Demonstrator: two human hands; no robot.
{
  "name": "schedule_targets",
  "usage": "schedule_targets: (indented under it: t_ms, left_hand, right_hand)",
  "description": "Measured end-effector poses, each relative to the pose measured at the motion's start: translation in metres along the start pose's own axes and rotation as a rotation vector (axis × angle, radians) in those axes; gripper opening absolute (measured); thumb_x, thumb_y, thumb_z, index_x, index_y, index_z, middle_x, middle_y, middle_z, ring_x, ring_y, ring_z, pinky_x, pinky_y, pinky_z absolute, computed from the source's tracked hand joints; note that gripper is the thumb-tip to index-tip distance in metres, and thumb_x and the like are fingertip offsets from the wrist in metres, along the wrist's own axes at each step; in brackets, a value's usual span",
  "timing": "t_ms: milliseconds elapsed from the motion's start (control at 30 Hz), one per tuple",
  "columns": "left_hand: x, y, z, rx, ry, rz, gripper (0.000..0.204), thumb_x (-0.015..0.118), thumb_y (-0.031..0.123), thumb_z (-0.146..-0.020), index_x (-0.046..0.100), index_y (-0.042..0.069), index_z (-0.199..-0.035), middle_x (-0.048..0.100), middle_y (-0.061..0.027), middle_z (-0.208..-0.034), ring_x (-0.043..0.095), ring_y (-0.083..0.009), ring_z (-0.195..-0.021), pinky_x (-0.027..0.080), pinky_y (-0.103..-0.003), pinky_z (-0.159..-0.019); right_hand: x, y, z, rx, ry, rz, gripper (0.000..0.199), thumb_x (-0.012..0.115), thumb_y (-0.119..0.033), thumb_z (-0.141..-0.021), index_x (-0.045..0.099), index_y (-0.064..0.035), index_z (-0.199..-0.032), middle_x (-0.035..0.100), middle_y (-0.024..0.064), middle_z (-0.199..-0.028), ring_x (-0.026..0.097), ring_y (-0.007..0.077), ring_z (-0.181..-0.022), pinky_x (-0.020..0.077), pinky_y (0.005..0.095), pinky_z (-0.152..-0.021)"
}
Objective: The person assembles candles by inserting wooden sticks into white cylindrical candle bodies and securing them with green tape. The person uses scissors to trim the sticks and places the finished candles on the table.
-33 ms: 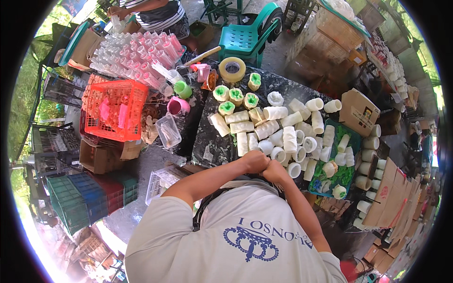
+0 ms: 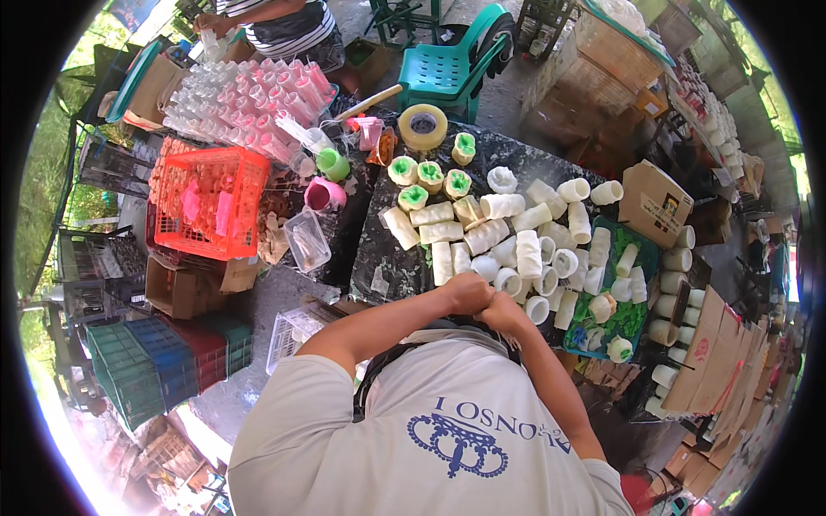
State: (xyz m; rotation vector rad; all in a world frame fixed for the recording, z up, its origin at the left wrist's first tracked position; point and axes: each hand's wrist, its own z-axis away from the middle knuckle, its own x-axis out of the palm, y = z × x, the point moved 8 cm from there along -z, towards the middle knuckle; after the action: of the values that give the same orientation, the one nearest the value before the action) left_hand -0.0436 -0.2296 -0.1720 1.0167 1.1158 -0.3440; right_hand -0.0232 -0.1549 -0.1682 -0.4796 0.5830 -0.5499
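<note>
My left hand [image 2: 467, 294] and my right hand [image 2: 501, 311] are close together in front of my body, at the near edge of the black table [image 2: 389, 279]. Both are closed, with the fingers curled inward; whatever they may hold is hidden. Just beyond them lie many off-white candle-like cylinders [image 2: 487, 236], some on their sides and some showing round hollow ends. Several short cylinders with green tops [image 2: 431, 175] stand at the table's far left part. To the right of my hands is a teal tray [image 2: 651, 249] with green scraps and a few white pieces.
A roll of tape [image 2: 423, 126] lies at the table's far edge. Left are a pink cup [image 2: 323, 195], a clear tub [image 2: 307, 241], an orange crate [image 2: 249, 236] and pink-white tubes [image 2: 275, 103]. A green chair [image 2: 439, 73] stands beyond; another person [image 2: 288, 30] is far left.
</note>
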Motion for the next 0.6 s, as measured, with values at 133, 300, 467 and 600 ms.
schedule_targets:
  t_ms: [133,300,467,600]
  left_hand:
    - [-0.003,-0.001,-0.013,0.053,-0.007,-0.047,0.015,0.061,0.022,-0.082,0.067,0.008,-0.078,0.070,-0.0133,-0.070,0.072,-0.0322,-0.066,0.056,-0.044,-0.058]
    - [-0.010,-0.006,-0.019,0.038,0.090,-0.070,0.013,0.064,0.022,-0.082,0.066,0.009,-0.081,0.069,-0.0104,-0.070,0.071,-0.0310,-0.067,0.055,-0.044,-0.058]
    - [-0.062,0.002,0.002,-0.058,0.005,-0.165,0.046,0.087,0.029,-0.068,0.066,0.008,-0.102,0.070,-0.0106,-0.108,0.065,-0.0270,-0.112,0.050,-0.050,-0.093]
    - [-0.126,-0.139,0.084,-0.743,0.282,-0.196,0.084,0.092,0.037,-0.064,0.056,0.006,-0.132,0.060,-0.0156,-0.129,0.053,-0.0314,-0.127,0.035,-0.045,-0.115]
  right_hand:
    - [0.004,0.010,-0.007,0.055,-0.132,-0.294,0.016,0.079,-0.011,-0.077,0.070,0.0016,-0.081,0.064,0.0038,-0.066,0.056,0.0137,-0.054,0.0434,0.0333,-0.050]
    - [-0.004,0.016,-0.018,0.020,-0.112,-0.259,0.017,0.078,-0.012,-0.078,0.070,0.0009,-0.084,0.063,0.0043,-0.066,0.058,0.0154,-0.056,0.0436,0.0354,-0.052]
    - [-0.018,0.014,-0.006,-0.042,0.101,0.189,0.029,0.076,-0.022,-0.079,0.068,0.0048,-0.087,0.065,0.0127,-0.069,0.062,0.0220,-0.060,0.0477,0.0384,-0.058]
    - [-0.028,0.031,0.009,0.062,0.073,-0.052,0.035,0.075,-0.026,-0.078,0.072,0.0040,-0.096,0.071,0.0255,-0.084,0.069,0.0397,-0.079,0.0525,0.0446,-0.075]
